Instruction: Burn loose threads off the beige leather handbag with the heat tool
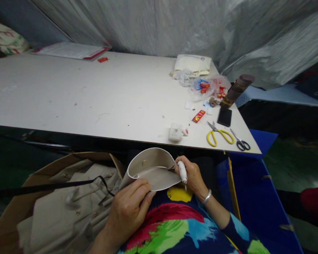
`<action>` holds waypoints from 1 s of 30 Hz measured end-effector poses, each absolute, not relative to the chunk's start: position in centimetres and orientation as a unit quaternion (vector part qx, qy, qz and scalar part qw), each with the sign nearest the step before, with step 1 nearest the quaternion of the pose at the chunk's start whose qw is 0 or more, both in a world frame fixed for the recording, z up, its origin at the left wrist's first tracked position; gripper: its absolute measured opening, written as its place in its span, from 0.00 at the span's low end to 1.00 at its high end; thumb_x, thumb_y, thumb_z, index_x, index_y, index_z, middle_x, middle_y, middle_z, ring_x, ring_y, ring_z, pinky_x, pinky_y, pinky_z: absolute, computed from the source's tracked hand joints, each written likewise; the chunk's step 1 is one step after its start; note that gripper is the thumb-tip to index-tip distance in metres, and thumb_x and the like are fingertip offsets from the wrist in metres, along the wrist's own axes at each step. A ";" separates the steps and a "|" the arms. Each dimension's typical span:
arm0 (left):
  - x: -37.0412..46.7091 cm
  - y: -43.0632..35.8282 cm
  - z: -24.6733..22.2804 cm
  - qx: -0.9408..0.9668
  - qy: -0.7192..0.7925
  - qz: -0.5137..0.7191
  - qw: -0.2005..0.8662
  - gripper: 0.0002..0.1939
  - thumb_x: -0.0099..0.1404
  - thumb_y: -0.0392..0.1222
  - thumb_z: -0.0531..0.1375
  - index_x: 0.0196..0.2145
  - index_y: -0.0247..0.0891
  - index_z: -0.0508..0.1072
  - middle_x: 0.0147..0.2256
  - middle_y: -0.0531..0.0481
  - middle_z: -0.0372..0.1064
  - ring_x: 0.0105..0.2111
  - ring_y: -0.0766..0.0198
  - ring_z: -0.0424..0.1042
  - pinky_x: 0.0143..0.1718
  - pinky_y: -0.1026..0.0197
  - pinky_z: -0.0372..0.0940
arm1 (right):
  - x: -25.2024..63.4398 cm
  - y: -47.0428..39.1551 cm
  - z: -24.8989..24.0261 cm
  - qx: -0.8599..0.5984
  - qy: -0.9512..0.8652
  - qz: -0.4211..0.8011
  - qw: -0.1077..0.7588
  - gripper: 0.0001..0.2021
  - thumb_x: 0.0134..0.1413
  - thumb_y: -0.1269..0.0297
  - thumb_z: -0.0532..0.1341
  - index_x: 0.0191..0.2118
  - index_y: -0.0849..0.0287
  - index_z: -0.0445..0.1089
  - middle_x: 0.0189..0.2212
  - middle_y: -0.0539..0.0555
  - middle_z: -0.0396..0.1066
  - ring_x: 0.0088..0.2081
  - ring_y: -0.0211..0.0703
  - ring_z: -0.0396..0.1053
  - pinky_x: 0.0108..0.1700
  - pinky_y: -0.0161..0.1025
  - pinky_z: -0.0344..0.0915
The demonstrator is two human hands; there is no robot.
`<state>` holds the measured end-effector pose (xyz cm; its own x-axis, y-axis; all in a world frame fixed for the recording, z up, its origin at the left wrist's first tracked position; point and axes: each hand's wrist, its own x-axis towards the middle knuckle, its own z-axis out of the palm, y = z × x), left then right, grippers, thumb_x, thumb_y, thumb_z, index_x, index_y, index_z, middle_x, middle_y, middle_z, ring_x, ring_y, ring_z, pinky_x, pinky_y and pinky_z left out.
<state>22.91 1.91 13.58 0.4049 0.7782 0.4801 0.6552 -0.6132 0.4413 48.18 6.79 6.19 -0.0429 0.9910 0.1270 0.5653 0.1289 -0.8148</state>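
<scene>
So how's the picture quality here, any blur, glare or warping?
Head view: wide-angle warping bows the table edge; the brown cylinder at the right looks smeared; the left hand and beige piece are fairly sharp; floor corners dark; no strong glare.

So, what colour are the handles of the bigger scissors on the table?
Yellow; the bigger scissors show clearly in the head view.

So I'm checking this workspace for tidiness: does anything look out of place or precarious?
The small black scissors lie at the table's front right corner, handles by the edge. Loose scraps and small red packets are scattered near the yellow scissors.
</scene>
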 end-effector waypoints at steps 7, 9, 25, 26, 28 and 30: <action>23.1 1.9 13.6 0.837 0.421 0.331 0.111 0.04 0.75 0.36 0.60 0.41 0.38 0.76 0.40 0.46 0.77 0.38 0.60 0.79 0.41 0.61 0.72 | 48.4 6.8 5.6 -0.586 -0.627 0.327 0.395 0.06 0.64 0.61 0.61 0.40 0.56 0.73 0.25 0.49 0.72 0.24 0.38 0.66 0.26 0.32 0.57; 23.1 1.9 13.6 0.838 0.418 0.330 0.120 0.04 0.74 0.35 0.60 0.41 0.38 0.75 0.39 0.46 0.77 0.38 0.60 0.78 0.41 0.62 0.71 | 48.4 6.8 5.5 -0.585 -0.610 0.339 0.413 0.07 0.64 0.60 0.62 0.41 0.56 0.73 0.25 0.48 0.71 0.25 0.38 0.66 0.27 0.32 0.57; 21.8 2.1 12.8 0.836 0.402 0.358 0.106 0.03 0.73 0.32 0.62 0.41 0.36 0.77 0.40 0.47 0.76 0.40 0.64 0.77 0.46 0.65 0.69 | 48.3 6.7 5.7 -0.608 -0.468 0.374 0.521 0.05 0.52 0.62 0.63 0.33 0.56 0.69 0.25 0.47 0.66 0.26 0.38 0.59 0.28 0.34 0.58; 21.8 2.0 12.8 0.836 0.401 0.358 0.106 0.03 0.73 0.31 0.62 0.41 0.36 0.77 0.40 0.47 0.76 0.40 0.64 0.77 0.47 0.65 0.69 | 48.3 6.7 5.7 -0.609 -0.464 0.371 0.525 0.05 0.52 0.62 0.64 0.33 0.56 0.69 0.25 0.47 0.66 0.26 0.38 0.59 0.28 0.34 0.58; 21.8 2.0 12.7 0.836 0.402 0.358 0.104 0.03 0.73 0.31 0.62 0.41 0.35 0.77 0.40 0.47 0.76 0.40 0.64 0.77 0.47 0.65 0.69 | 48.3 6.7 5.5 -0.608 -0.463 0.365 0.532 0.05 0.53 0.62 0.64 0.34 0.55 0.69 0.25 0.46 0.65 0.26 0.38 0.60 0.29 0.34 0.59; 21.8 2.0 12.7 0.836 0.402 0.358 0.103 0.03 0.73 0.31 0.63 0.41 0.35 0.77 0.39 0.47 0.76 0.40 0.64 0.77 0.47 0.65 0.69 | 48.4 6.7 5.4 -0.605 -0.465 0.359 0.538 0.06 0.54 0.62 0.65 0.35 0.55 0.69 0.25 0.46 0.65 0.27 0.39 0.61 0.30 0.35 0.59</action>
<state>21.79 1.99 12.70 0.4204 0.7456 0.5170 0.5981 -0.6563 0.4600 48.36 6.71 5.40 0.3099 0.9485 0.0657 0.1757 0.0107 -0.9844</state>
